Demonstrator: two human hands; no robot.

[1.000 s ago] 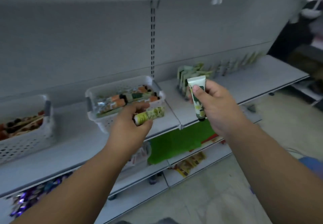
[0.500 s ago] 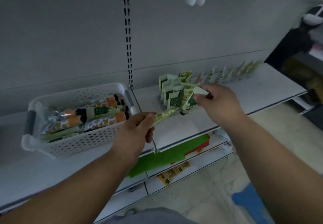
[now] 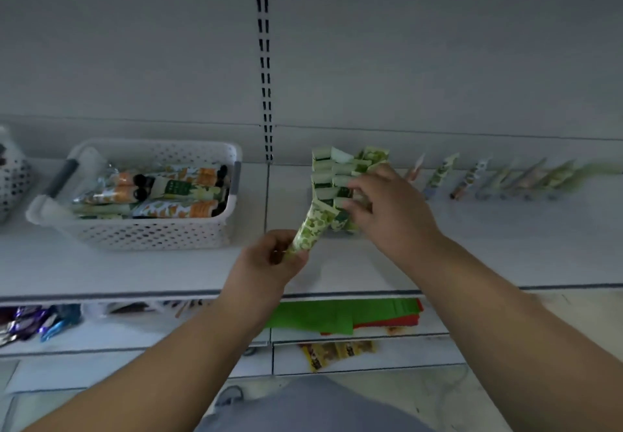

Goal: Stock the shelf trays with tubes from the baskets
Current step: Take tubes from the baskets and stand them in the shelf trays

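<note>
My left hand point(image 3: 269, 263) grips the cap end of a green-and-white leaf-patterned tube point(image 3: 312, 229), which points up and right toward a cluster of upright green tubes point(image 3: 337, 175) on the white shelf point(image 3: 472, 256). My right hand point(image 3: 387, 209) rests against the right side of that cluster, fingers curled on its front tubes; whether it still grips one I cannot tell. A white perforated basket point(image 3: 151, 232) to the left holds several orange, green and white tubes point(image 3: 168, 192).
A row of single tubes point(image 3: 472, 178) stands along the back of the shelf to the right. Another white basket point(image 3: 13, 175) shows at the far left edge. Lower shelves hold green and red sheets point(image 3: 337, 317) and packets point(image 3: 337, 350).
The view has swung to face the shelf squarely. My right hand has pushed its tube into the cluster, and my left hand has brought its tube up to the cluster's front.
</note>
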